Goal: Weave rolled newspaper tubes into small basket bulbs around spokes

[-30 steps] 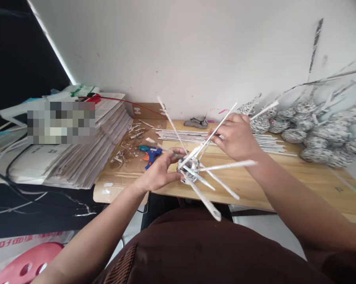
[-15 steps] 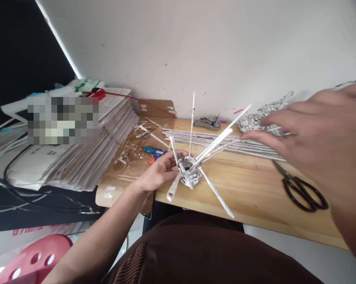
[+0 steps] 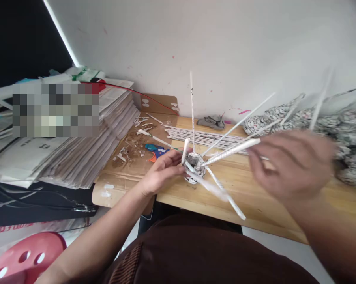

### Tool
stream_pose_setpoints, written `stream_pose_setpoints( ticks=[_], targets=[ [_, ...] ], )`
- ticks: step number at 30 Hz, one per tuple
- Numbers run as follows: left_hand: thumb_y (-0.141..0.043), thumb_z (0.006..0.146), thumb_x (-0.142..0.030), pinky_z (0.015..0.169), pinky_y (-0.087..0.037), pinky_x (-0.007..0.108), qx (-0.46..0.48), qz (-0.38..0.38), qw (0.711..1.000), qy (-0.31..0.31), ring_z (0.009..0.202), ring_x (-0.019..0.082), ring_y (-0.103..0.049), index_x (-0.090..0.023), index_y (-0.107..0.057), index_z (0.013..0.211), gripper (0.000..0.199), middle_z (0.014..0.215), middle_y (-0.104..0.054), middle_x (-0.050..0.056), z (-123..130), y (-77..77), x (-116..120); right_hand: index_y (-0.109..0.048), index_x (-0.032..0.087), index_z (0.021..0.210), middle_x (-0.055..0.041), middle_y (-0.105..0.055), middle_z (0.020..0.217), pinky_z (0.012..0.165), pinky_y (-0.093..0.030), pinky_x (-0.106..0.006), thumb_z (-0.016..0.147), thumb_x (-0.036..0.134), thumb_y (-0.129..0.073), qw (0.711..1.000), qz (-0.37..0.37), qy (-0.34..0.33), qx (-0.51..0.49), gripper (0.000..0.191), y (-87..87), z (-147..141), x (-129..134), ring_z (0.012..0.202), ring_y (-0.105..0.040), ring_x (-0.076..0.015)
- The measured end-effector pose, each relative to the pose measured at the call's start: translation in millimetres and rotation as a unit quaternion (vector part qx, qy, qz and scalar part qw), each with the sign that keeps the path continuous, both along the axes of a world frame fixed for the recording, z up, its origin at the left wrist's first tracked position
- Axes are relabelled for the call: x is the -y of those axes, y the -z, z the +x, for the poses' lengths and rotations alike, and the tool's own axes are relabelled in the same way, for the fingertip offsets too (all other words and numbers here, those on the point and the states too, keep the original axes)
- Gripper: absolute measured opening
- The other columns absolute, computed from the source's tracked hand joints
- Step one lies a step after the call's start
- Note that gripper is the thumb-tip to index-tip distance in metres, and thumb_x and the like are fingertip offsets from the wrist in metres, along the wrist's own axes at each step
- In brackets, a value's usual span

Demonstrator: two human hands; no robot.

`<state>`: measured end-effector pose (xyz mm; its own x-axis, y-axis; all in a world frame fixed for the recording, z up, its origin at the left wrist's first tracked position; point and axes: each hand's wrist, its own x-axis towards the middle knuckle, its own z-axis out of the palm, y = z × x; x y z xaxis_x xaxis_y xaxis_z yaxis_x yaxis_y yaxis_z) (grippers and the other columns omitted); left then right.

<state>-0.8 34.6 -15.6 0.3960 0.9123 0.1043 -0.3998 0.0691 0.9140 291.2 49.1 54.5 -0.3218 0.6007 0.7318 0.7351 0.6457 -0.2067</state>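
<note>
My left hand (image 3: 169, 165) is closed on the side of a small round basket (image 3: 196, 169) woven from rolled newspaper. Stiff paper tubes fan out from it: one stands upright (image 3: 192, 106), others lean right or toward me, and one is smeared by motion. My right hand (image 3: 293, 165), blurred, is to the right of the basket. Its thumb and fingers are pinched at the far end of a white paper tube (image 3: 231, 152) that runs from the basket. Another blurred tube (image 3: 321, 98) sticks up behind this hand.
Long paper tubes (image 3: 192, 136) lie along the wall, near a grey rag (image 3: 211, 122). Woven paper pieces (image 3: 355, 134) are heaped at right. On the left are a glue gun (image 3: 154, 152), cardboard with scraps (image 3: 107, 197), and a tall newspaper stack (image 3: 98, 154). A red stool (image 3: 27, 256) stands below.
My right hand has come down and turned, away from the camera. The basket has shifted slightly right and its tubes sit at new angles. The scissors seen before are now hidden behind my right arm.
</note>
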Motion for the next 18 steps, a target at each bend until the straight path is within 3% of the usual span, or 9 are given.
stream_pose_setpoints(
  ticks=[2,6,9,13,18],
  targets=[
    [-0.072,0.083,-0.02,0.085,-0.057,0.034,0.0,-0.003,1.0,-0.016,0.107,0.024,-0.067,-0.024,-0.066,0.125,0.043,0.12,-0.069,0.009,2,0.7,-1,-0.073,0.031,0.093,-0.003,-0.076,0.088,0.082,-0.048,-0.049,0.082,0.021,-0.073,0.999,-0.006,-0.031,0.021,0.015,23.5,-19,16,0.081,-0.066,-0.0273],
    [-0.073,0.083,-0.022,0.089,-0.055,0.036,-0.021,0.009,0.999,-0.04,0.104,0.023,-0.068,-0.022,-0.065,0.124,0.041,0.118,-0.071,0.008,10,3.3,0,-0.066,0.029,0.113,-0.006,-0.074,0.108,0.066,-0.054,-0.04,0.085,0.031,-0.071,0.97,-0.215,-0.071,-0.09,0.028,55.0,-56,34,0.087,-0.069,-0.027],
    [-0.074,0.084,-0.024,0.095,-0.052,0.037,-0.048,0.02,0.996,-0.066,0.108,0.024,-0.067,-0.02,-0.065,0.122,0.039,0.119,-0.072,0.009,16,4.2,4,-0.069,0.027,0.107,-0.0053,-0.074,0.108,0.066,-0.056,-0.035,0.089,0.038,-0.068,0.901,-0.361,-0.124,-0.205,0.021,61.2,-71,30,0.088,-0.071,-0.0245],
    [-0.072,0.086,-0.03,0.103,-0.049,0.041,-0.138,0.049,0.977,-0.157,0.117,0.027,-0.064,-0.019,-0.07,0.118,0.033,0.122,-0.071,0.01,21,2.1,7,-0.071,0.026,0.096,-0.0033,-0.075,0.099,0.08,-0.056,-0.037,0.091,0.039,-0.066,0.858,-0.384,-0.127,-0.318,0.015,59.9,-77,23,0.093,-0.07,-0.0236],
    [-0.071,0.086,-0.031,0.103,-0.049,0.038,-0.279,0.126,0.916,-0.26,0.112,0.025,-0.065,-0.02,-0.077,0.107,0.025,0.113,-0.074,0.008,28,-4.7,9,-0.069,0.024,0.084,-0.0017,-0.072,0.085,0.077,-0.055,-0.036,0.083,0.044,-0.073,0.778,-0.437,-0.109,-0.438,0.02,62.9,-86,22,0.083,-0.068,-0.0216]
  ],
)
